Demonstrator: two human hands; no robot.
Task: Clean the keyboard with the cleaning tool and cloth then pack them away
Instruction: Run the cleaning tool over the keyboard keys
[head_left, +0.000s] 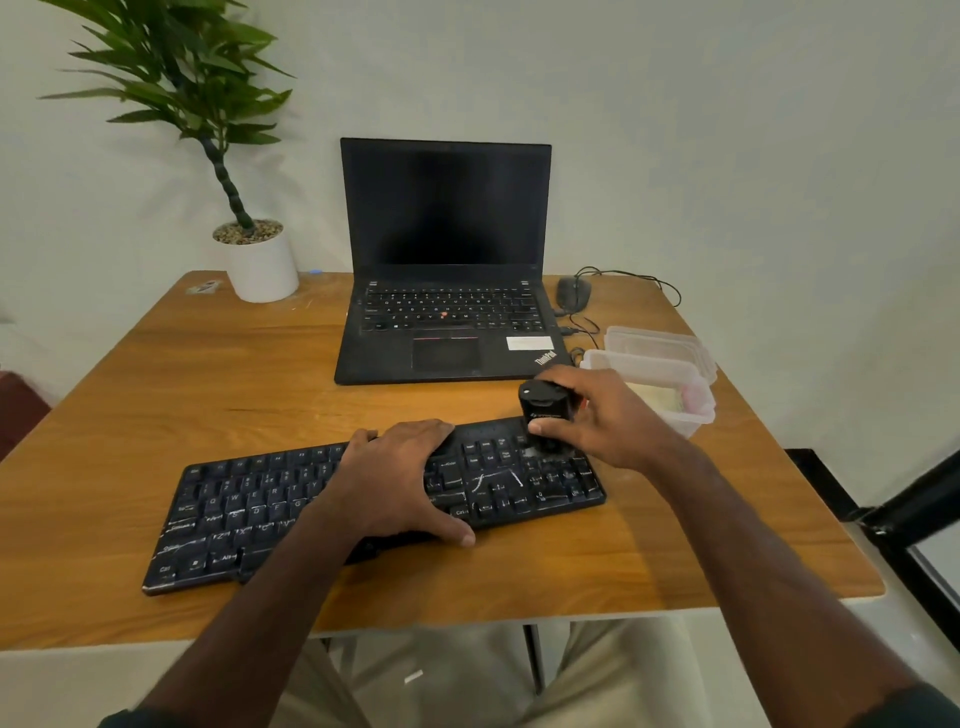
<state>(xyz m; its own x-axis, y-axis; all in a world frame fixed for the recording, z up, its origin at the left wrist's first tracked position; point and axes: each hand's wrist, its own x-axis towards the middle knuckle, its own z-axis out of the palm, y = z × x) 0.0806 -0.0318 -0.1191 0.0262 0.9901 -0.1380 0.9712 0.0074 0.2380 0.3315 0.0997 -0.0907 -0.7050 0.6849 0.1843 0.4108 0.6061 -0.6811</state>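
Black keyboard (322, 499), white-streaked — left hand (395, 478) flat on it, right hand (608, 421) clutching cleaning tool (545, 410).

Left grip (400, 475) lies flat, fingers spread; right grip (597, 415) is curled, thumb and fingers pinching.

We have one view, a wide-angle camera on the person's head, looking forward and down across the orange-brown wooden table (156, 374). The near edge sits close below us; the far pale wall (727, 130) fills the top.
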